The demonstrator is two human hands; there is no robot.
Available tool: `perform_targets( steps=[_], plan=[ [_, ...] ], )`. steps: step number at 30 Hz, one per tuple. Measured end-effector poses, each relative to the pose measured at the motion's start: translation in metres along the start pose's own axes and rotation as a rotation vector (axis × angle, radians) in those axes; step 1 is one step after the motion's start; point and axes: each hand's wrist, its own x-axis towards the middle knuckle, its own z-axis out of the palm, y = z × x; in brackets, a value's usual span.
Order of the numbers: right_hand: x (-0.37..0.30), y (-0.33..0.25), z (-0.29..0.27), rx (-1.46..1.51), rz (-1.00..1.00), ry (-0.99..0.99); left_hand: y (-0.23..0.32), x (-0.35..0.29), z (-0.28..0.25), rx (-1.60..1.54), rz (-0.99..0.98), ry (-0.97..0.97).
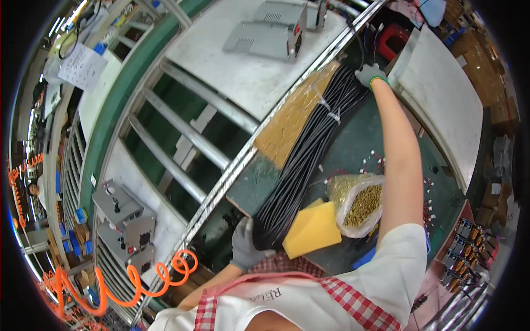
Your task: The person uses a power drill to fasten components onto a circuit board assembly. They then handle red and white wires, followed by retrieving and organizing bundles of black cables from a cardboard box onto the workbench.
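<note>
A long bundle of black cables lies slantwise across the green worktop, tied with a pale tie near its far end. My left hand, in a grey glove, cups the near end of the bundle with fingers and thumb around it. Stretched far forward, my right hand, gloved in grey with a green cuff, is closed at the bundle's far end; its fingertips are partly hidden. Yellow sheets lie right of the bundle, near my body. Beside them stands an open clear bag of small brass-coloured parts.
A brown board lies beside the bundle. Left of the metal rail is a roller conveyor carrying grey metal housings. An orange coiled hose hangs at lower left. A white panel and a red stool stand at right.
</note>
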Motion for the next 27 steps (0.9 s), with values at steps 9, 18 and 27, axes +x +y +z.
perform_targets(
  steps=[9,18,27],
  plan=[
    [-0.356,0.006,-0.07,0.446,-1.146,-0.51,-0.037,-0.011,0.012,-0.006,-0.167,-0.101],
    [-0.596,-0.037,0.158,0.869,-0.213,-0.578,-0.078,0.026,0.001,-0.419,-0.258,-0.561],
    [-0.608,-0.14,0.266,1.051,0.556,-0.172,-0.129,0.035,0.045,-0.707,-0.084,-0.589]
  ],
)
